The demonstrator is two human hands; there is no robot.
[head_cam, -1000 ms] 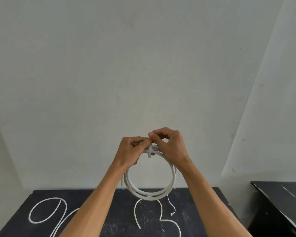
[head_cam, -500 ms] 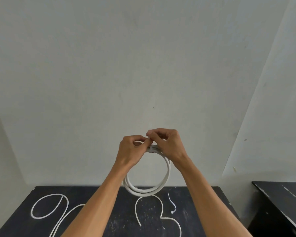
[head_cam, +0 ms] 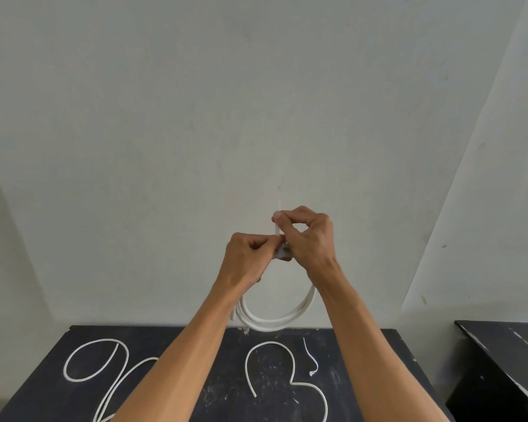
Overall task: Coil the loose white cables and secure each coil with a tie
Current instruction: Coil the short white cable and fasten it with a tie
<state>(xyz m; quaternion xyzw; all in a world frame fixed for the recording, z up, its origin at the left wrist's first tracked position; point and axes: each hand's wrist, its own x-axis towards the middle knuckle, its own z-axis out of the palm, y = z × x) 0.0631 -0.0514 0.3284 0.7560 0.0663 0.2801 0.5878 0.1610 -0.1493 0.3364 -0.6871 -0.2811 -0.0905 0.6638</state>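
Held up before the wall, the coiled white cable (head_cam: 272, 322) hangs at 6 o'clock beneath both hands. The left hand (head_cam: 247, 257) has its grip closed in a pinch on the coil's top, where the tie (head_cam: 276, 231) crosses. The right hand (head_cam: 310, 239) pinches the tie's tail, which points to 12 o'clock. If the left grip eases, a turn could spring outside the band; a slipping tail would leave it slack. Loose cables (head_cam: 272, 342) lie on the worktop (head_cam: 58, 388) below.
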